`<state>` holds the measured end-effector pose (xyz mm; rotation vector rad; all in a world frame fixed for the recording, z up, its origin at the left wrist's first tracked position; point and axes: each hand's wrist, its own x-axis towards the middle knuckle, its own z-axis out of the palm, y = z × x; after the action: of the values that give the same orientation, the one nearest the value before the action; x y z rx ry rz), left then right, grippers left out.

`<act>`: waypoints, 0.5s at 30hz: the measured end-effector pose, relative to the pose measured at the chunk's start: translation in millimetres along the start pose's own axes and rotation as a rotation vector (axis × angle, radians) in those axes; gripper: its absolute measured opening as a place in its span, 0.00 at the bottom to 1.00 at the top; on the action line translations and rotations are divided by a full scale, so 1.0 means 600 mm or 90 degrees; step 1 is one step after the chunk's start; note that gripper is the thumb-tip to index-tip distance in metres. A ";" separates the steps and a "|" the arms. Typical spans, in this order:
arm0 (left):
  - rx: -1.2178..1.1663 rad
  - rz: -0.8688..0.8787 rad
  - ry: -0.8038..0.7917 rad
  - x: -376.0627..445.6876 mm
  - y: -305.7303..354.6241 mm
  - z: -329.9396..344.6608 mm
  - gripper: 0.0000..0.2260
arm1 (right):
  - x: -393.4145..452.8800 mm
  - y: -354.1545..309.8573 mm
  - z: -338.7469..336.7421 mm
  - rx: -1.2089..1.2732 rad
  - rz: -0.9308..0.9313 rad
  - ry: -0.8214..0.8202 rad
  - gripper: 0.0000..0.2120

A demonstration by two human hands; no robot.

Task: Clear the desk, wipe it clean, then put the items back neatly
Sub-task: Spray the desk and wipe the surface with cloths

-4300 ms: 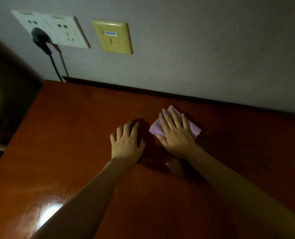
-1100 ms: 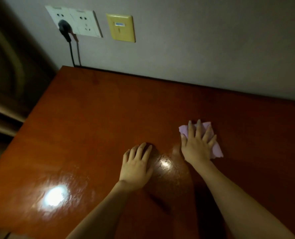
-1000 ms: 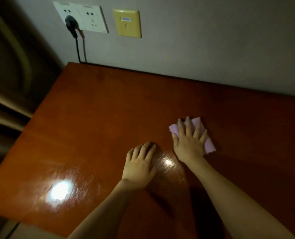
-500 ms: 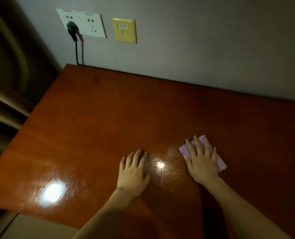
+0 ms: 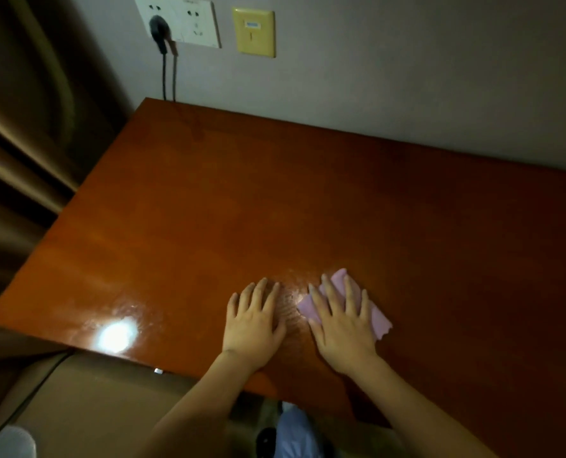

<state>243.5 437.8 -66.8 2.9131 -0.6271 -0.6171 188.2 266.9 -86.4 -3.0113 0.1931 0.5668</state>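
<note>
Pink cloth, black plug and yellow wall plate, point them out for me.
pink cloth (image 5: 379, 320): head view, on its bare right edge.
black plug (image 5: 157, 28): head view, on its body.
yellow wall plate (image 5: 254, 33): head view, on its middle.

I am observing the desk (image 5: 275, 200) filling the frame's centre, backing against the wall (image 5: 407, 67). The right hand (image 5: 341, 325) is lying flat on the cloth (image 5: 379, 320) at lower centre-right; the left hand (image 5: 253, 325) is resting just left of it. The socket panel (image 5: 179, 21) and wall plate (image 5: 253, 31) are sitting upper left, the curtain (image 5: 20, 127) along the left edge.
</note>
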 end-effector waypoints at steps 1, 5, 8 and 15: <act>0.001 -0.007 0.003 -0.002 0.006 0.001 0.30 | -0.023 0.015 0.010 0.001 0.001 -0.006 0.26; -0.006 -0.003 0.005 -0.015 0.018 0.005 0.31 | -0.068 0.074 0.019 0.007 0.104 -0.032 0.27; -0.014 0.034 0.037 -0.034 0.013 0.012 0.30 | -0.036 0.092 -0.008 0.048 0.200 0.004 0.28; 0.020 0.078 -0.013 -0.066 -0.017 0.019 0.28 | 0.029 -0.033 -0.018 0.086 0.192 0.029 0.29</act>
<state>209.7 463.5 -64.3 2.8741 -0.8168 -0.6275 210.8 283.6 -82.1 -2.8825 0.6681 0.4840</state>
